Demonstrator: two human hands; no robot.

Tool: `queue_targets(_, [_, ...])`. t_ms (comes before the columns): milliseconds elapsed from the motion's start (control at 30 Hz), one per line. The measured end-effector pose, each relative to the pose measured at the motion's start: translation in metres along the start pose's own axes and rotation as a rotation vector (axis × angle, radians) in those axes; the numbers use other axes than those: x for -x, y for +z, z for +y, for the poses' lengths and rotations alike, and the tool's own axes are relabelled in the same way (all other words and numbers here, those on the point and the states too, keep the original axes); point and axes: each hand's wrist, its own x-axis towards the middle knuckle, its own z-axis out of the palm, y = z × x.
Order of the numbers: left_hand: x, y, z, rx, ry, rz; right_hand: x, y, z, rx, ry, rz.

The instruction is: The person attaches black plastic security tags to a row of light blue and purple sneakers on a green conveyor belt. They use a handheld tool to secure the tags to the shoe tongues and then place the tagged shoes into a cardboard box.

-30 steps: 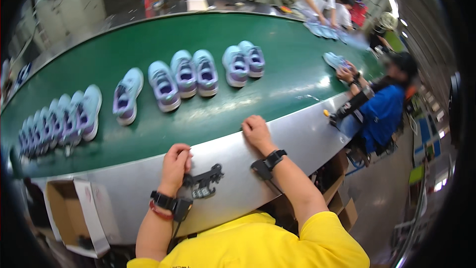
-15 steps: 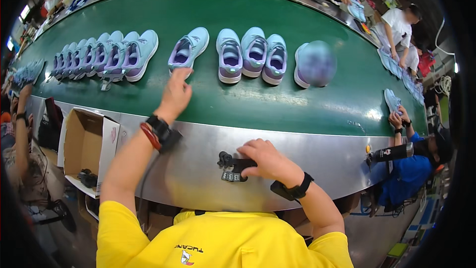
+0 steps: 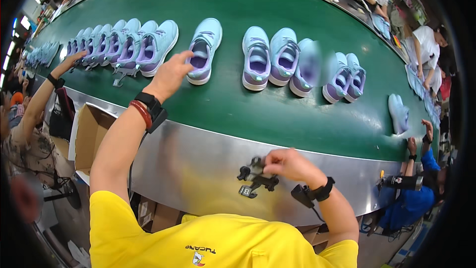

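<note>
1. Gripping nothing yet, our left hand (image 3: 171,74) stretches out over the green belt (image 3: 277,114), fingers loosely spread, fingertips right at the near side of a pale blue shoe (image 3: 204,49) with a lilac lining.
2. Our right hand (image 3: 290,165) rests on the steel rim (image 3: 198,159) nearer our body, fingers curled over a small black tagging tool (image 3: 255,178); we judge it pinched rather than fully clasped, though the fingers hide most of the contact.
3. We read the step in hand as the reach for the shoe: the left hand arrives at it while the right keeps the tool ready.
4. The shoe lies just beyond the left fingertips, toe pointing away from us, heel toward us, alone in a gap. Whether the fingers already touch it we cannot tell.
5. To the left of that hand a tight row of shoes (image 3: 124,44) runs off along the belt; to its right, well apart, sits a pair (image 3: 270,57), then more shoes farther on.
6. The next move calls for closing the fingers on the shoe's heel or collar and drawing it toward the rim, where the tool waits beside the right hand.
7. Other people's hands work at the belt's far left (image 3: 69,62) and far right (image 3: 410,145), clear of ours.
</note>
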Motion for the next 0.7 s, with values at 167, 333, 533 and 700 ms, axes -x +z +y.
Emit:
queue_targets(167, [0.023,-0.008,0.042,0.018,-0.023,-0.067,-0.065,-0.022,-0.045,-0.373,0.063,0.117])
queue_targets(333, [0.039,-0.001,0.062,0.017,-0.127,-0.026,-0.127,-0.011,-0.068,-0.389,0.002,0.157])
queue_targets(533, [0.040,0.002,0.060,0.070,-0.167,0.033,-0.148,0.009,-0.072,-0.436,0.043,0.177])
queue_targets(700, [0.040,0.001,0.064,0.065,-0.186,0.025,-0.148,0.017,-0.065,-0.441,0.039,0.087])
